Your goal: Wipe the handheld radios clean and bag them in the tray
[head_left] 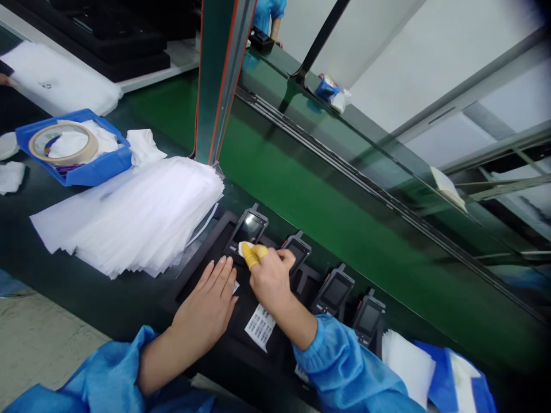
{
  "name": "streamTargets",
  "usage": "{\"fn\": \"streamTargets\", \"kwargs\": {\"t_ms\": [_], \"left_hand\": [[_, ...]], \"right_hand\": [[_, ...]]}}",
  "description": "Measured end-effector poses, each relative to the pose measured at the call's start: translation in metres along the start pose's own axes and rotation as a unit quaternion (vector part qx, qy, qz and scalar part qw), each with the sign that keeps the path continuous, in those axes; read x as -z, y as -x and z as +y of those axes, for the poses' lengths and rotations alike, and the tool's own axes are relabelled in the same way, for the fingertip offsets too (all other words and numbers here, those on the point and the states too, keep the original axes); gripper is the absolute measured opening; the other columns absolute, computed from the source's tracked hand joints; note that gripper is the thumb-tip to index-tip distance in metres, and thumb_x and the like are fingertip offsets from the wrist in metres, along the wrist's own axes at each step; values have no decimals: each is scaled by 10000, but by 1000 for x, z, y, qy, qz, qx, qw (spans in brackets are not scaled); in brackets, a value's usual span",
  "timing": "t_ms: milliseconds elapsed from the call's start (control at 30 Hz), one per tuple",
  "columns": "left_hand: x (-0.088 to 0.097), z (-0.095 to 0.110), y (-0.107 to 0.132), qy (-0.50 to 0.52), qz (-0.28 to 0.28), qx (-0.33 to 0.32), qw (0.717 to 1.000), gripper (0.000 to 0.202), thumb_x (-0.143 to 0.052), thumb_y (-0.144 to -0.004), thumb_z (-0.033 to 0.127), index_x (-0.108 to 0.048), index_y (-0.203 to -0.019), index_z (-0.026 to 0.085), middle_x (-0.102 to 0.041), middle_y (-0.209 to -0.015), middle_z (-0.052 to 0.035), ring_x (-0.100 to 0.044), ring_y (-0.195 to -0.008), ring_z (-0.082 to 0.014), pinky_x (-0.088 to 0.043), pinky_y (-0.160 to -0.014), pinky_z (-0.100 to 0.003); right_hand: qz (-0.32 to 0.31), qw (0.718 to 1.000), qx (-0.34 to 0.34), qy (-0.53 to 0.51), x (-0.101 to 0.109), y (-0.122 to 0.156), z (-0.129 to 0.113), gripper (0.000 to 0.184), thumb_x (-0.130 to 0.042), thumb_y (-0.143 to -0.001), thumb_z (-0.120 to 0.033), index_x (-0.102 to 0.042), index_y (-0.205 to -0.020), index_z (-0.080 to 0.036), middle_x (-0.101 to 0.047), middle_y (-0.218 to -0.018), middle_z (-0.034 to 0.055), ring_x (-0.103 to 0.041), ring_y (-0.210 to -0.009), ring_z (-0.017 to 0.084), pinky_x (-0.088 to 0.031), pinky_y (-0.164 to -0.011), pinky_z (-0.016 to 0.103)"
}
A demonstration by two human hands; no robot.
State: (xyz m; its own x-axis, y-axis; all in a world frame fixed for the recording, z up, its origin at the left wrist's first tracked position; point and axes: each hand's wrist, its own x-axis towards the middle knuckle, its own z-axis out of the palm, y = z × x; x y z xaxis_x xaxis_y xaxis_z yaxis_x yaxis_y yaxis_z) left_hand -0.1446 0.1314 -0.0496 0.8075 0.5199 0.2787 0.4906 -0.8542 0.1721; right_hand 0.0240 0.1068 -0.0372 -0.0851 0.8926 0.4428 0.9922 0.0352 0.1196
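Observation:
Several black handheld radios with screens and stub antennas lie in a row in a black foam tray. On the leftmost radio, my right hand presses a small white cloth against the area below the screen. Yellow finger covers are on some of its fingers, which are closed on the cloth. My left hand rests flat, fingers stretched out, with its tips by that radio's lower end. The second radio is partly behind my right hand. A white sheet of printed labels lies below my right wrist.
A fanned stack of white sleeves is left of the tray. Beyond it stands a blue bin with a tape roll. A green partition runs behind the radios. White sheets lie at right. Another person's sleeve shows beyond.

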Motion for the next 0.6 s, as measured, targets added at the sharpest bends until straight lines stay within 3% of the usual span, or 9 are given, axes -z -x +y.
{"fn": "streamTargets", "kwargs": {"t_ms": [133,233,367,467,600], "left_hand": [[1,0,0,-6,-3,-4,1000,454,-311,-954,228,-562,-1244,-14,-522,-1339,-227,-475,-1272,-322,-368,-1064,-471],[1,0,0,-12,-11,-5,1000,443,-322,-949,225,-570,-1236,-5,-507,-1356,-224,-461,-1284,-320,-364,-1069,-473],[1,1,0,2,-11,1,1000,421,-368,-937,215,-565,-1233,-10,-497,-1361,-238,-451,-1291,-328,-356,-1075,-482],[1,1,0,21,11,6,1000,405,-369,-937,205,-567,-1219,-7,-521,-1339,-240,-459,-1284,-326,-350,-1078,-491],[5,-2,5,87,81,16,993,348,-362,-903,107,-582,-1163,41,-606,-1234,-194,-521,-1216,-270,-365,-1081,-468]], "right_hand": [[-11,999,30,-41,4,3,-11,208,-524,-836,-83,-687,-839,-213,-635,-875,12,-463,-761,140,-223,-807,366],[12,1000,6,-22,1,-19,5,275,-509,-830,-65,-687,-969,-222,-638,-924,27,-471,-787,153,-214,-803,379],[-5,998,-44,33,-6,-44,25,253,-501,-820,-40,-698,-831,-198,-626,-924,47,-467,-827,176,-205,-807,395],[-26,999,-11,22,-8,-36,15,222,-513,-837,-70,-692,-833,-202,-610,-890,39,-458,-814,172,-212,-809,393],[-42,998,48,-25,-5,-5,-16,161,-547,-856,-139,-687,-860,-221,-588,-857,19,-452,-810,165,-219,-798,385]]}}
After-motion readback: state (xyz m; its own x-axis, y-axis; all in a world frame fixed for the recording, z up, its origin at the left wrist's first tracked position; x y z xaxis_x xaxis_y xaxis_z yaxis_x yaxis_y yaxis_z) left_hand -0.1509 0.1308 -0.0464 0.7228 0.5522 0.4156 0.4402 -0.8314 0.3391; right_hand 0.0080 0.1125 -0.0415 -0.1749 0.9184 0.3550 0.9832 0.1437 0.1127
